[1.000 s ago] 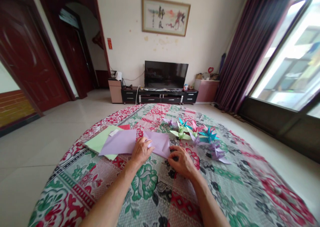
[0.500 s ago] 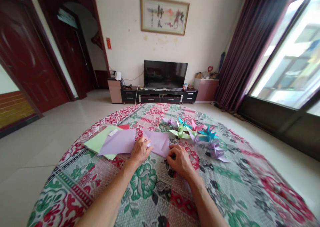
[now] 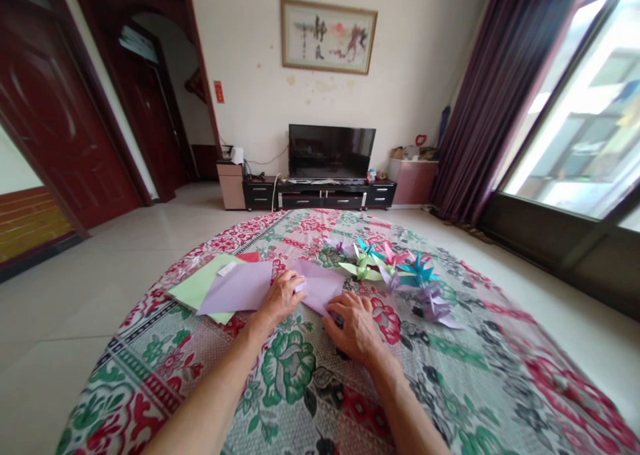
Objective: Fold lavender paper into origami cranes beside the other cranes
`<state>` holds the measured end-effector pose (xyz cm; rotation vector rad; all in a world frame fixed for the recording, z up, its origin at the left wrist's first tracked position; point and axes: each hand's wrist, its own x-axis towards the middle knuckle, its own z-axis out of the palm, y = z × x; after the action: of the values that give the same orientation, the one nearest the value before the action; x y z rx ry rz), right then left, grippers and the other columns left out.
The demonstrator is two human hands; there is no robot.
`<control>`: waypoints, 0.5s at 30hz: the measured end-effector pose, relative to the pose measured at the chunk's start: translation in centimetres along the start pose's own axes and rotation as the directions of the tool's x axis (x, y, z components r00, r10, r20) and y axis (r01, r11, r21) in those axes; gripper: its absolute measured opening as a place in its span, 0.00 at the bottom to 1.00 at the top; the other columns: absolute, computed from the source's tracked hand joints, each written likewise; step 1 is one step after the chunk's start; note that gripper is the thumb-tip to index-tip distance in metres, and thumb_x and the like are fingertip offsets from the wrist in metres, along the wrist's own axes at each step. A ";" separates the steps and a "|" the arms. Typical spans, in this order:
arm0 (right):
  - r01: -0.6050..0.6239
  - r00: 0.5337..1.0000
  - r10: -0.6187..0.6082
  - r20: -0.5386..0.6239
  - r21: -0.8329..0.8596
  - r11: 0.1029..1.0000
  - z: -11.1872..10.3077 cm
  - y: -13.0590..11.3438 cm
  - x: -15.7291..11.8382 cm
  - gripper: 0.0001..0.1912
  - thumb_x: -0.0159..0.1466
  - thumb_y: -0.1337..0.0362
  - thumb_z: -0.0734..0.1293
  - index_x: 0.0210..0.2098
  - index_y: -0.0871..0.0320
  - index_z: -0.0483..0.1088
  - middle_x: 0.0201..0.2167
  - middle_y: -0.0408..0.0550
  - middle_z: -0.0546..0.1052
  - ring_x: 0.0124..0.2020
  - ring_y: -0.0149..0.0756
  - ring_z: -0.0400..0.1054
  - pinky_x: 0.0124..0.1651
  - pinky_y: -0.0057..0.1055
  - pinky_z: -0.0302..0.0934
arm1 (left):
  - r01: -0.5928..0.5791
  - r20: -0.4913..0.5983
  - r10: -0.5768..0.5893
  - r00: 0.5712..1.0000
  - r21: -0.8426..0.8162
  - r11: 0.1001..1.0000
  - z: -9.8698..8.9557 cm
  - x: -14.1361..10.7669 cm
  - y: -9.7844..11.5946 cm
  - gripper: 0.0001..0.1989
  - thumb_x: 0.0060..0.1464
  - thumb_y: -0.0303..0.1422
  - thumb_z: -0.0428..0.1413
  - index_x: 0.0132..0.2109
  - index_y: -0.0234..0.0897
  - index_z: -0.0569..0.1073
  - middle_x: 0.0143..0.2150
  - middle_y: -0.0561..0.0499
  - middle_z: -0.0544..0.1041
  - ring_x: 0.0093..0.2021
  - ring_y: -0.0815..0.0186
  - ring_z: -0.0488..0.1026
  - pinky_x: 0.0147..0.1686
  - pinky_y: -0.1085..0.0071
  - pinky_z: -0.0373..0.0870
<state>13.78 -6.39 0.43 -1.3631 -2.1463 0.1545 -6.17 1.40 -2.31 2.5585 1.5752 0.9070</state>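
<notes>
A folded purple paper (image 3: pixel 317 287) lies on the patterned tablecloth (image 3: pixel 289 368), between my two hands. My left hand (image 3: pixel 283 298) pinches its left edge with bent fingers. Over the paper's lower right corner rests my right hand (image 3: pixel 351 321), its thumb and fingers apart, the fingertips on the paper. Left of my left hand is a flat purple sheet (image 3: pixel 235 288), on top of light green sheets (image 3: pixel 193 283) and a red one (image 3: pixel 250 257). A small white piece (image 3: pixel 227 269) sits on the stack.
Several folded paper cranes in teal (image 3: pixel 417 269), green (image 3: pixel 361 267), pink and purple (image 3: pixel 434 303) stand right of the hands. Beyond the round table are a television (image 3: pixel 331 152) on a low black cabinet (image 3: pixel 320 197), and a purple curtain (image 3: pixel 500 95).
My right hand has turned palm-down and its fingers have spread onto the paper's corner. The folded paper has shifted slightly right. The view has tilted up a little.
</notes>
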 end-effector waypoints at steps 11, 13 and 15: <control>0.038 0.999 -0.039 -0.022 -0.040 0.998 0.7 -1.0 -0.3 0.08 0.56 0.59 0.65 0.35 0.52 0.72 0.40 0.47 0.70 0.42 0.39 0.62 0.48 0.37 0.50 | 0.067 -0.079 -0.058 0.995 0.116 0.991 -0.5 1.0 1.5 0.09 0.48 0.32 0.56 0.38 0.42 0.77 0.48 0.47 0.69 0.49 0.59 0.64 0.50 0.64 0.62; 0.050 0.999 -0.051 -0.017 -0.057 0.997 1.0 -1.3 -0.4 0.11 0.56 0.59 0.66 0.38 0.53 0.71 0.41 0.47 0.69 0.44 0.40 0.60 0.49 0.37 0.50 | 0.122 -0.068 -0.115 0.991 0.119 0.985 -0.2 1.1 1.6 0.07 0.50 0.33 0.55 0.36 0.41 0.77 0.45 0.47 0.70 0.46 0.61 0.66 0.48 0.67 0.64; 0.051 0.999 -0.052 -0.011 -0.083 0.995 1.4 -1.7 -0.4 0.12 0.57 0.59 0.65 0.40 0.54 0.70 0.42 0.48 0.68 0.45 0.40 0.59 0.49 0.38 0.49 | 0.150 -0.056 -0.145 0.988 0.095 0.984 0.3 1.4 1.4 0.08 0.51 0.32 0.54 0.36 0.40 0.77 0.45 0.47 0.70 0.45 0.63 0.68 0.47 0.69 0.65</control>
<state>11.85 -7.25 -0.20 -1.3496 -2.1956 0.0370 -4.44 1.93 -1.46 2.4586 1.8393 0.9050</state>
